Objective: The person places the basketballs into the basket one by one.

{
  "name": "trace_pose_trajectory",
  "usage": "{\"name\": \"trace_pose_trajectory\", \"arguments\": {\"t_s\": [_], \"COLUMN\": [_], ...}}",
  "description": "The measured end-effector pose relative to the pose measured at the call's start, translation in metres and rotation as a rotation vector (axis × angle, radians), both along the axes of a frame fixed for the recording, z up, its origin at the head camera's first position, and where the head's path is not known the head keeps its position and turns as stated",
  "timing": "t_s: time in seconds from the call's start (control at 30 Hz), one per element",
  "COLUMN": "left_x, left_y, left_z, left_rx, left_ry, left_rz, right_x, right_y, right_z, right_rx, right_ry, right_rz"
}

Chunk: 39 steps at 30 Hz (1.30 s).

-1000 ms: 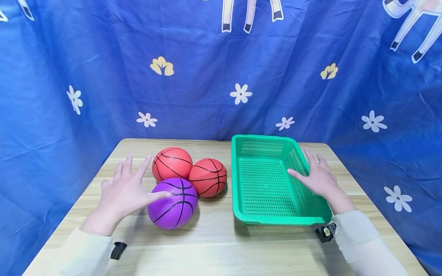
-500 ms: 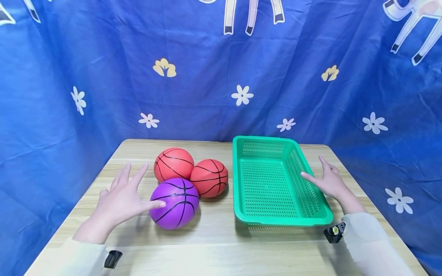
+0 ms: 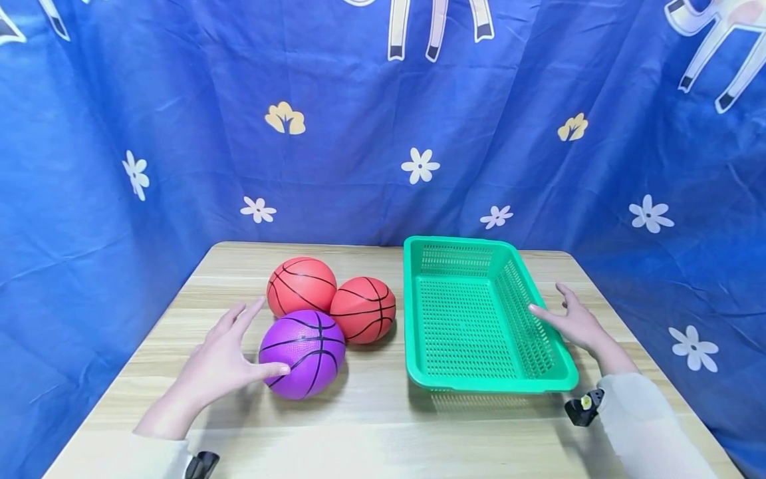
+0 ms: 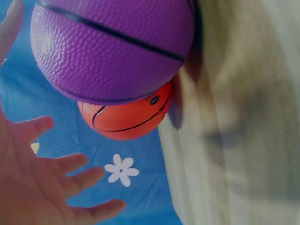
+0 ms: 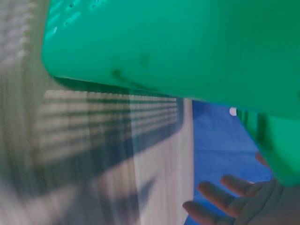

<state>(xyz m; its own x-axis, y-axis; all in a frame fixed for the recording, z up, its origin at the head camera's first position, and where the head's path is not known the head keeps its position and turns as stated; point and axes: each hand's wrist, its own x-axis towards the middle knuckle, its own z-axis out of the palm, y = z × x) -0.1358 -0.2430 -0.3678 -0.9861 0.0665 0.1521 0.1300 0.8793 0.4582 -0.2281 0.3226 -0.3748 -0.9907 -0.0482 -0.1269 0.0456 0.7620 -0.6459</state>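
Spread, with thumb and fingers apart, the left hand (image 3: pixel 221 366) is held just beside the purple basketball (image 3: pixel 302 356), its thumb crossing in front of the ball's near side; whether they touch I can't make out. That ball is round, so it has no long axis, and its black seams meet high on the side turned to the person. Behind it sit a rear red basketball (image 3: pixel 302 286) and, nearer the middle of the table, another red basketball (image 3: pixel 364 310), both partly covered by the purple one.

Over on the other side, the right hand (image 3: pixel 577 326) has its fingers apart too, beside the green basket (image 3: pixel 491 384), thumb over the side rim; contact there is hard to judge. The basket's mouth faces up, and its long axis runs away from the person.

From the left wrist, the purple ball is cut off at the top; from the right, the basket runs out of view and the wooden table (image 3: pixel 335 439) is blurred. On the blue curtain (image 3: pixel 353 100), the printed animals (image 3: pixel 437 26) are cropped.
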Motion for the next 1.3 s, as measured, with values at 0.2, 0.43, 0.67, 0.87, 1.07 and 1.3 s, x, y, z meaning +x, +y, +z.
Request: {"name": "trace_pose_trajectory", "arguments": {"t_s": [0.2,0.43,0.67,0.87,1.07,1.3], "left_x": [0.001,-0.001,-0.001,0.0,0.001,0.0], "left_y": [0.008,0.014,0.018,0.021,0.023,0.02], "left_z": [-0.011,-0.028,-0.039,-0.042,-0.041,-0.043], "left_rx": [0.12,0.25,0.274,0.286,0.312,0.337], "left_ry": [0.061,0.158,0.175,0.157,0.157,0.151], "left_rz": [-0.058,-0.134,-0.124,-0.096,-0.099,-0.094], "right_x": [0.002,0.002,0.002,0.003,0.003,0.001], "right_y": [0.003,0.004,0.007,0.007,0.008,0.007], "right_z": [-0.004,-0.007,-0.012,-0.016,-0.018,-0.017], "right_rx": [-0.083,-0.234,-0.327,-0.371,-0.442,-0.445], "right_ry": [-0.054,-0.079,-0.076,-0.06,-0.063,-0.064], "right_rz": [0.002,-0.004,-0.025,-0.033,-0.044,-0.057]}}
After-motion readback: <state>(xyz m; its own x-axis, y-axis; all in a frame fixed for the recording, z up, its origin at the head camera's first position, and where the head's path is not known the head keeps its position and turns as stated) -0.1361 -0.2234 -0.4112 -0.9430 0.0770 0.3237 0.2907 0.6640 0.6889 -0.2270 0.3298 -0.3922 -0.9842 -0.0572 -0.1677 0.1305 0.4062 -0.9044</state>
